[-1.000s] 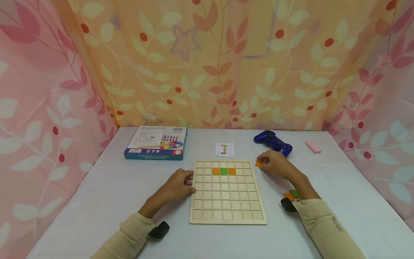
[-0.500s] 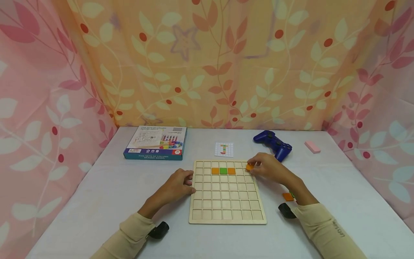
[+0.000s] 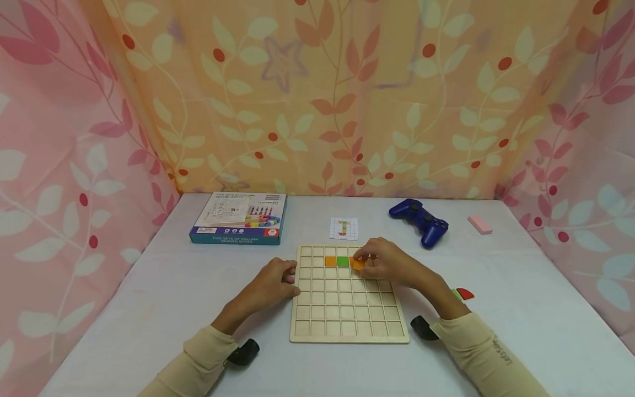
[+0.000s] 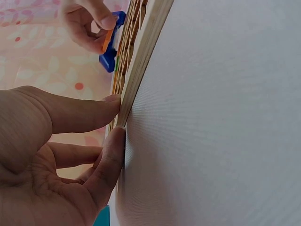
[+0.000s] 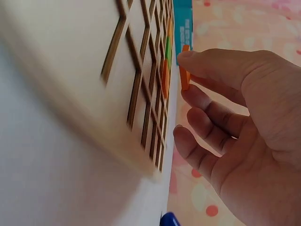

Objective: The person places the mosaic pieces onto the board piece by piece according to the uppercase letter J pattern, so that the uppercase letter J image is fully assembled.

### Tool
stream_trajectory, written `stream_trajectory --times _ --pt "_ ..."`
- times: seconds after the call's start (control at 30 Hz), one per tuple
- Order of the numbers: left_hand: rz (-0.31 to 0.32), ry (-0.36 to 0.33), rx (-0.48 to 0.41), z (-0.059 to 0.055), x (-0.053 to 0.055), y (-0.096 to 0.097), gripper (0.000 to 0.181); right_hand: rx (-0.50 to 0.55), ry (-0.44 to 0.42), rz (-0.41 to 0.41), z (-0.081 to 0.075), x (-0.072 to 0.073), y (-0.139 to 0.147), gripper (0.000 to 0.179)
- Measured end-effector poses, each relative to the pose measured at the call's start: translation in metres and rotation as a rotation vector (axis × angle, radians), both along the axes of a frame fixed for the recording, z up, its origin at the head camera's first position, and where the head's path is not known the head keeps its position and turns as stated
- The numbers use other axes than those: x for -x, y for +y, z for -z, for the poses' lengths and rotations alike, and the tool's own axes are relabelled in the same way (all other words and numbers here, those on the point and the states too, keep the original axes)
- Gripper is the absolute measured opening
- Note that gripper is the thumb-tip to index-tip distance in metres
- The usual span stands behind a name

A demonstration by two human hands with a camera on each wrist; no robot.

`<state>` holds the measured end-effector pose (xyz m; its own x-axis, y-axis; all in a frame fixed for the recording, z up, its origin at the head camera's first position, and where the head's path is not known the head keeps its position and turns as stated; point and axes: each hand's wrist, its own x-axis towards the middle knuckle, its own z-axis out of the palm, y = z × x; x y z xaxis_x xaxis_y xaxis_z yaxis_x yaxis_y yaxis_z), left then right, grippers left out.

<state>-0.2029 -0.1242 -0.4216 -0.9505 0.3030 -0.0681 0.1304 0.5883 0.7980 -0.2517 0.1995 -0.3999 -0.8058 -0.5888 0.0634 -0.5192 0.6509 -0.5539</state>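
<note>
Orange tile (image 3: pixel 359 266), from where I stand, pinched in the right hand (image 3: pixel 389 261) just above the wooden board (image 3: pixel 342 314) near its far edge, the left hand (image 3: pixel 267 284) pinching its left edge

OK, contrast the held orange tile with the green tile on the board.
The orange tile is pinched and raised in the right hand; the green tile lies flat in the board. The orange tile is partly covered; the green tile shows its whole face. Both are thin.

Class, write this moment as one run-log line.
left hand: touches wooden grid board edge | right hand: pinches orange tile above board | seated: green tile between two orange tiles
</note>
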Motion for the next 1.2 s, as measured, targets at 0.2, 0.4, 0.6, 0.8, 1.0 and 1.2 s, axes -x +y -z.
stream_trajectory --times 0.2,0.4,0.6,0.8,1.0,1.2 --pt "0.000 -0.001 -0.001 -0.001 0.000 0.000 0.066 -0.043 0.042 -0.053 -0.003 -0.001 -0.017 0.030" --pt "0.001 -0.005 -0.001 -0.001 0.000 0.000 0.066 -0.076 0.073 -0.099 -0.002 -0.003 -0.026 0.025" --pt "0.003 -0.006 -0.003 -0.001 0.000 0.001 0.066 -0.088 0.068 -0.113 -0.001 -0.004 -0.030 0.025" --pt "0.000 -0.013 -0.001 -0.001 -0.001 0.000 0.066 -0.097 0.086 -0.117 0.000 -0.004 -0.032 0.025" --pt "-0.002 -0.008 0.001 0.000 -0.001 0.000 0.067 -0.109 0.100 -0.134 0.001 -0.004 -0.033 0.023" --pt "-0.002 -0.005 0.000 -0.001 -0.001 0.000 0.067 -0.080 0.072 -0.140 -0.002 -0.005 -0.027 0.023"
